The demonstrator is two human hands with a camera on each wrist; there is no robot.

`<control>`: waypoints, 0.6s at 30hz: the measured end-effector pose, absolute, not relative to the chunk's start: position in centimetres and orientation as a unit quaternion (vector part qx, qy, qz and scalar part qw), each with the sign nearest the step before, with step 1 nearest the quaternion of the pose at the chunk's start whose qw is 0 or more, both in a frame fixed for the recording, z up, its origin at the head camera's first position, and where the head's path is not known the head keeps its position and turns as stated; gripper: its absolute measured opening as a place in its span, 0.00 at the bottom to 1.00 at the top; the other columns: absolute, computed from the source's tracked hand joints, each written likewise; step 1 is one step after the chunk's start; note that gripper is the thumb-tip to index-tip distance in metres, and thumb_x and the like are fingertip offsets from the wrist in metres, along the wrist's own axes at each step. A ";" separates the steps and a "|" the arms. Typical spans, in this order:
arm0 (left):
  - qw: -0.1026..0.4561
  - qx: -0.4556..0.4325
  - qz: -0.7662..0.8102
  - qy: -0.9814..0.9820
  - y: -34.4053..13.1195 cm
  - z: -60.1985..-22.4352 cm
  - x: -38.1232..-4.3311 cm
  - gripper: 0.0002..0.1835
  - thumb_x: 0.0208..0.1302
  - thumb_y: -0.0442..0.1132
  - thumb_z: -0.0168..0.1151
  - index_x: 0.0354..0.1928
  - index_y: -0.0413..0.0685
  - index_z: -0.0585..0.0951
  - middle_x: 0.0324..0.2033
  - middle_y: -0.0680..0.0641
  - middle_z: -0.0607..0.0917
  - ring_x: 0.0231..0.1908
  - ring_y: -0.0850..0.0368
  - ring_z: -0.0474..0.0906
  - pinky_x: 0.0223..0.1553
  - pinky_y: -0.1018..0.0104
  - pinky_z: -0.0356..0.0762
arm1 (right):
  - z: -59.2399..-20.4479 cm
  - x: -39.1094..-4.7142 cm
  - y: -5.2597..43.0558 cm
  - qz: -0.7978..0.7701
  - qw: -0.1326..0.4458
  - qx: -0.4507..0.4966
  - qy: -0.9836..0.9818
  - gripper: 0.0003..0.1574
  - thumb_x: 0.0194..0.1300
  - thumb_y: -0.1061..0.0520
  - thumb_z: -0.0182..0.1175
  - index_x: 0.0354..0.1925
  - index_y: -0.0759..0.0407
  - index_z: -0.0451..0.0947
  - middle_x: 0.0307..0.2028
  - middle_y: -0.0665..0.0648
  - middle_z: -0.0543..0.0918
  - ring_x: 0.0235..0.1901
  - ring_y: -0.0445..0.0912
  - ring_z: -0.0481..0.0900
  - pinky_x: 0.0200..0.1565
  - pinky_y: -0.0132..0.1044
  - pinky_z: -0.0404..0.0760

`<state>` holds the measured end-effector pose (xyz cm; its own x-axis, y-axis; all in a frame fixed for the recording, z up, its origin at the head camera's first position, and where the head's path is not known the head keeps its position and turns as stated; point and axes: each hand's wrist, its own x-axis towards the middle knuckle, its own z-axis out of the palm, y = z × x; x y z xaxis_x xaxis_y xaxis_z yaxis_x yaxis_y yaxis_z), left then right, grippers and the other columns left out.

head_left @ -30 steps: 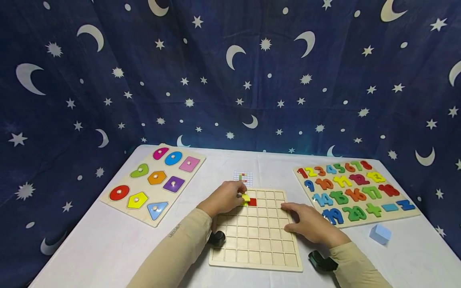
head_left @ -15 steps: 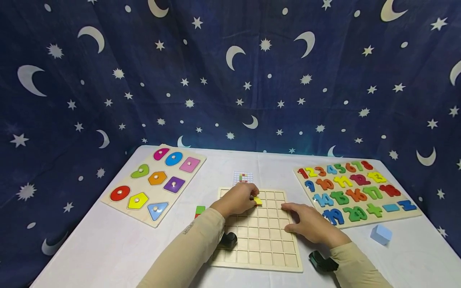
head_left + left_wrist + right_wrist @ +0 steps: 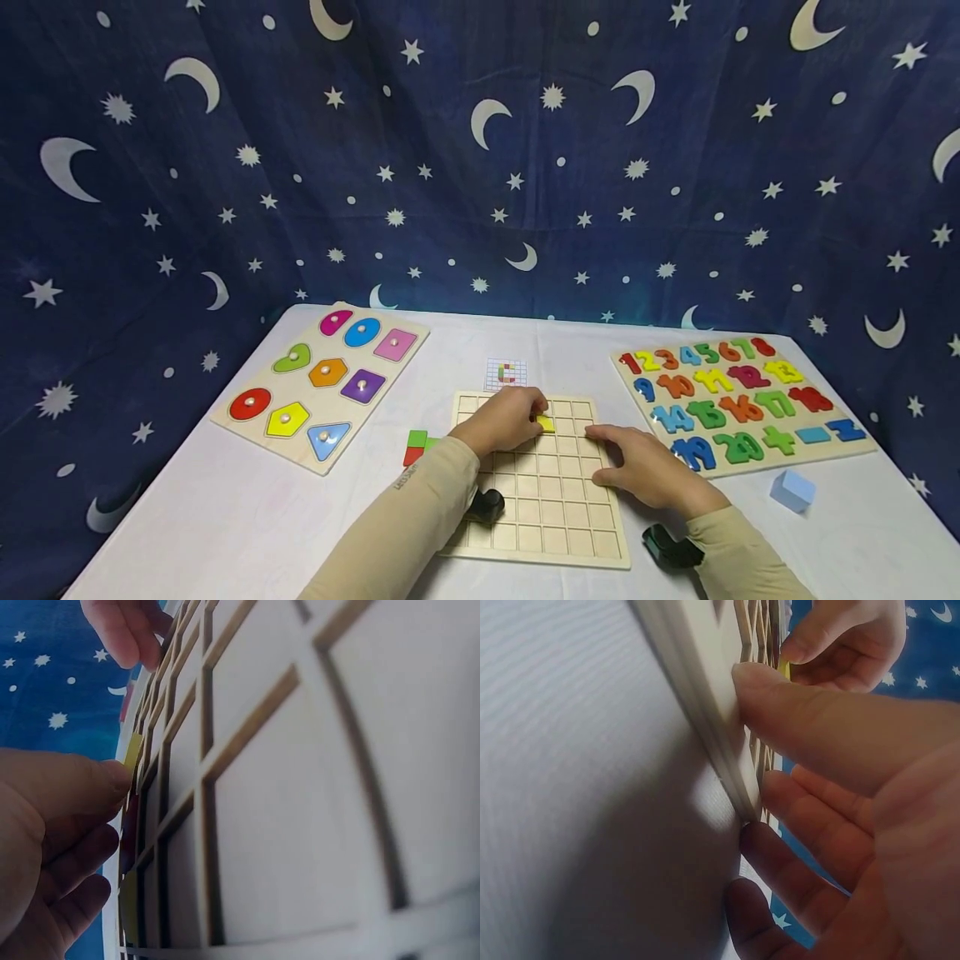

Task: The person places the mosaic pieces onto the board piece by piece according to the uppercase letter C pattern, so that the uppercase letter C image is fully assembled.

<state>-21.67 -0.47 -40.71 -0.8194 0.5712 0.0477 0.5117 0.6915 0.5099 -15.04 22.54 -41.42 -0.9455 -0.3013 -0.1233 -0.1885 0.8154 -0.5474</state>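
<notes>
Near the far side of a wooden grid board [image 3: 558, 533], my left hand [image 3: 504, 421] pinches a yellow square tile [image 3: 546, 425]. The tile lies low at a cell; whether it is fully seated I cannot tell. In the left wrist view the thumb meets the yellow tile's edge, and a red tile [image 3: 130, 829] and another yellow tile [image 3: 130, 907] sit in the cells beside it. From above, my left hand covers those two. My right hand [image 3: 648, 467] rests against the board's right edge, its thumb [image 3: 810, 720] touching the frame and its fingers loosely spread.
Green and red tiles [image 3: 417, 437] lie left of the board, partly behind the left sleeve. A pattern card [image 3: 491, 383] lies beyond it. A shape puzzle [image 3: 306, 392] stands left; a number puzzle [image 3: 652, 400] and a light blue block [image 3: 792, 490] are on the right.
My left hand has moved right across the board with the yellow tile and lowered it to a cell. Loose tiles at the left have come into view. The right hand has stayed put.
</notes>
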 end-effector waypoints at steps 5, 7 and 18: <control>0.054 0.292 0.257 0.920 -0.4 -40.8 -21.6 0.11 0.61 0.33 0.70 0.45 0.43 0.82 0.32 0.54 0.80 0.32 0.63 0.73 0.39 0.72 0.74 | -41.5 -15.0 22.5 -0.275 0.103 -0.126 0.947 0.39 0.57 0.53 0.75 0.65 0.58 0.75 0.63 0.61 0.76 0.66 0.63 0.68 0.64 0.62 0.64; 0.054 0.289 0.254 0.921 -0.3 -40.9 -21.6 0.11 0.61 0.33 0.70 0.44 0.43 0.82 0.32 0.55 0.80 0.33 0.63 0.73 0.40 0.72 0.74 | -41.5 -15.0 22.5 -0.276 0.103 -0.125 0.947 0.39 0.57 0.53 0.75 0.65 0.59 0.75 0.63 0.61 0.76 0.66 0.63 0.68 0.64 0.62 0.64; 0.048 0.286 0.247 0.925 -0.3 -40.9 -21.5 0.11 0.60 0.32 0.69 0.45 0.44 0.83 0.31 0.55 0.80 0.31 0.63 0.73 0.38 0.72 0.73 | -41.5 -15.0 22.5 -0.277 0.103 -0.124 0.947 0.39 0.57 0.53 0.74 0.65 0.58 0.75 0.63 0.60 0.76 0.66 0.62 0.68 0.64 0.61 0.64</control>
<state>-21.51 -0.34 -40.95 -0.8319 0.5525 0.0518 0.5046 0.7144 0.4848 -14.97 22.45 -41.51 -0.9481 -0.2913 -0.1272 -0.1769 0.8159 -0.5504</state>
